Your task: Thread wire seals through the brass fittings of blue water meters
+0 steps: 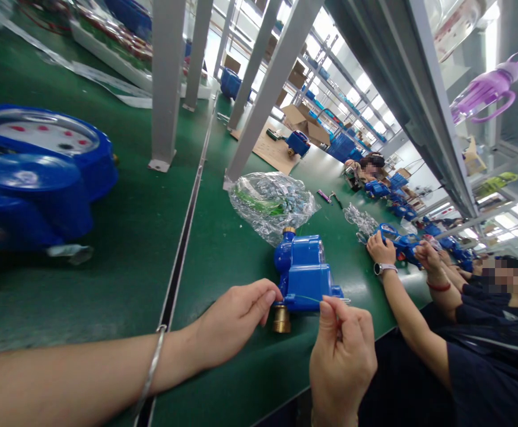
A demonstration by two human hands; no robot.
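A blue water meter [304, 271] with brass fittings lies on the green bench [236, 249]. My left hand [236, 317] pinches at the meter's lower left edge beside the brass end. My right hand [341, 350] is closed in a pinch on a thin green wire [307, 298] that runs across the meter's near edge. A silver bangle circles my left wrist.
A clear plastic bag [271, 203] of small parts lies just behind the meter. Blurred blue meters [36, 172] stand at the left. Grey frame posts [166, 89] rise from the bench. A co-worker's hands [381, 249] handle another blue meter to the right; more people sit beyond.
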